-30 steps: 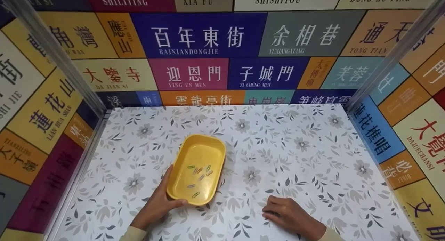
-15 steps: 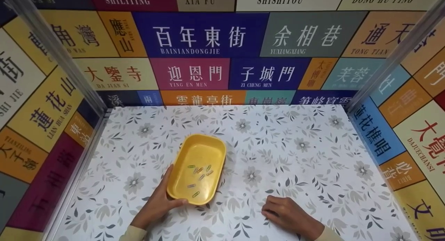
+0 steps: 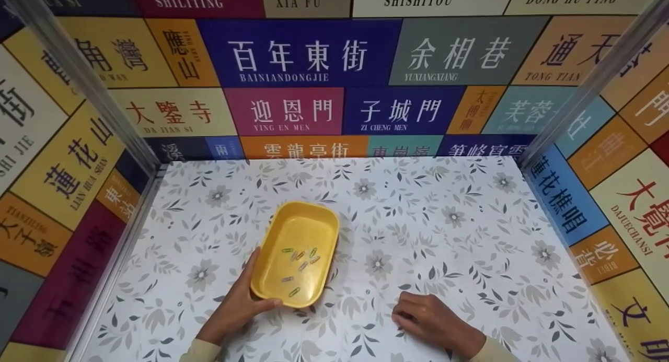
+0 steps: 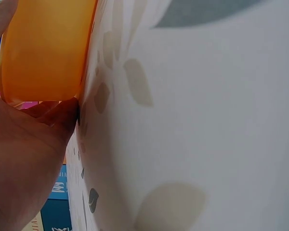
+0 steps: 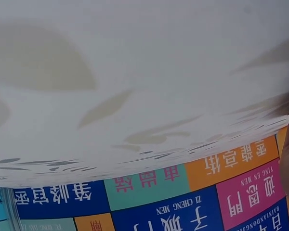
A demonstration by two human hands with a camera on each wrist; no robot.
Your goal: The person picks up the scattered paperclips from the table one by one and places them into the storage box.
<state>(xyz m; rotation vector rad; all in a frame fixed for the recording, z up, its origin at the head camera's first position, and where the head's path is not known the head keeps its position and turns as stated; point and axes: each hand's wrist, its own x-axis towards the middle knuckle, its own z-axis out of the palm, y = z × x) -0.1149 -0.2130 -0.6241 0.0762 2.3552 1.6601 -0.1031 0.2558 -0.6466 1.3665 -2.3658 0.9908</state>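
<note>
Yellow tray (image 3: 297, 252) is being kept on the floral-patterned desk (image 3: 444, 231), left of the middle and toward the near edge, its long side angled away to the right. Its near left corner is being held by the left hand (image 3: 236, 310): the thumb is being laid along the near rim, while the fingers are being pressed against the tray's left side, so this grip is being closed on the tray. In the left wrist view, the tray's orange-yellow wall (image 4: 43, 48) is being shown directly against the palm (image 4: 24, 159), with the desk surface beside it. Several small coloured paper clips (image 3: 299, 265) are being carried loose on the tray's floor, gathered toward its near half.

Further right, well apart from the tray, the right hand (image 3: 431, 320) is being rested palm-down on the desk, its fingers being curled under toward the surface; whether something is being pinched beneath them cannot be told. Colourful panels with street names (image 3: 298, 54) are being seen around the desk on three sides.
</note>
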